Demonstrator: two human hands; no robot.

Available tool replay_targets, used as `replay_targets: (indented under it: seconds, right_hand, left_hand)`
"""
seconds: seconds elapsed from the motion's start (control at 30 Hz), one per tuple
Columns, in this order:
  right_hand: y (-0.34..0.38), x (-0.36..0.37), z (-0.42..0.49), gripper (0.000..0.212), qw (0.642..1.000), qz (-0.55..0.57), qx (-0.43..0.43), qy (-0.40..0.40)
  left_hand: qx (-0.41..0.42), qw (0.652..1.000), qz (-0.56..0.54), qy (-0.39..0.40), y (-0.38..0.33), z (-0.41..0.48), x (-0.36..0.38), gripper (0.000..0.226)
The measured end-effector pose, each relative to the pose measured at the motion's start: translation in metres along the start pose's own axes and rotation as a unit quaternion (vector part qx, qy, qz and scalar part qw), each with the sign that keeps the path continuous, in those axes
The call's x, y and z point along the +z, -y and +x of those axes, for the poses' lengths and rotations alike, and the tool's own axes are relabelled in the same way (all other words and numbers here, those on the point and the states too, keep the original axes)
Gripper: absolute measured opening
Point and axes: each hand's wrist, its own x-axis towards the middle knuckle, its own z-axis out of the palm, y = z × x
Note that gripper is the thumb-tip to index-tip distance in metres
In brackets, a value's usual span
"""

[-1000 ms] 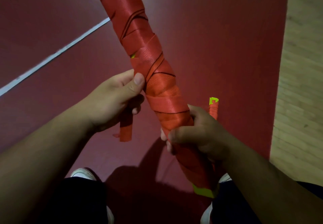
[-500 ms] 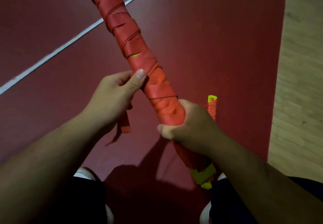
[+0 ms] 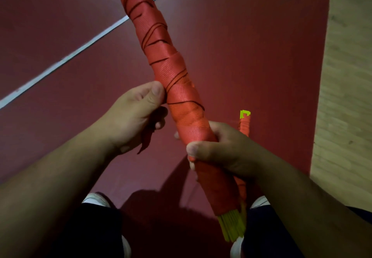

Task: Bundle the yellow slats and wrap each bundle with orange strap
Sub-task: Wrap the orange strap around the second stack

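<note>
Pulled orange strap tail [image 3: 146, 143] shorter, pinched in left hand [image 3: 136, 116] — right hand [image 3: 223, 153] clamped round slat bundle [image 3: 181, 96]; tie-off likely near.

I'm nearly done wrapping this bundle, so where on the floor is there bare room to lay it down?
Bare red mat lies between the white line and the bundle, and a wider patch between the bundle and the wood floor. Crowded near you: the shoes, the left hand pinching the strap, and the smaller bundle behind the right hand.
</note>
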Motion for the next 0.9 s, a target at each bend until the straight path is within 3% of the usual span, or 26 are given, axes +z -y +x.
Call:
replay_targets:
  seconds: [0.1, 0.23, 0.3, 0.4, 0.57, 0.63, 0.77, 0.9]
  right_hand:
    - [0.0, 0.003, 0.006, 0.027, 0.996, -0.056, -0.004, -0.07]
    - [-0.012, 0.01, 0.011, 0.047, 0.98, -0.13, 0.04, -0.142]
    - [-0.015, 0.014, 0.009, 0.043, 0.964, -0.202, 0.048, -0.164]
    - [-0.015, 0.012, 0.01, 0.031, 0.942, -0.263, 0.015, -0.21]
    - [-0.009, 0.003, 0.006, 0.024, 0.956, -0.212, -0.037, -0.201]
    - [-0.007, 0.004, 0.004, 0.021, 0.965, -0.178, -0.068, -0.181]
    - [-0.006, 0.008, 0.003, 0.019, 0.976, -0.125, -0.096, -0.151]
    - [-0.005, 0.008, 0.003, 0.018, 0.979, -0.11, -0.094, -0.146]
  left_hand:
    - [0.013, 0.995, 0.042, -0.086, 0.006, 0.006, 0.0, 0.059]
    - [-0.007, 0.971, 0.099, -0.217, 0.017, 0.011, 0.0, 0.064]
    - [-0.01, 0.968, 0.099, -0.23, 0.021, 0.012, 0.002, 0.069]
    - [-0.013, 0.978, 0.081, -0.193, 0.019, 0.012, 0.002, 0.058]
    - [0.02, 0.993, 0.052, -0.102, 0.009, 0.011, -0.007, 0.028]
    - [0.044, 0.996, 0.041, -0.069, 0.007, 0.013, -0.01, 0.036]
    - [0.041, 0.998, 0.047, -0.024, 0.006, 0.013, -0.013, 0.073]
    - [0.046, 0.997, 0.057, -0.029, 0.006, 0.01, -0.015, 0.057]
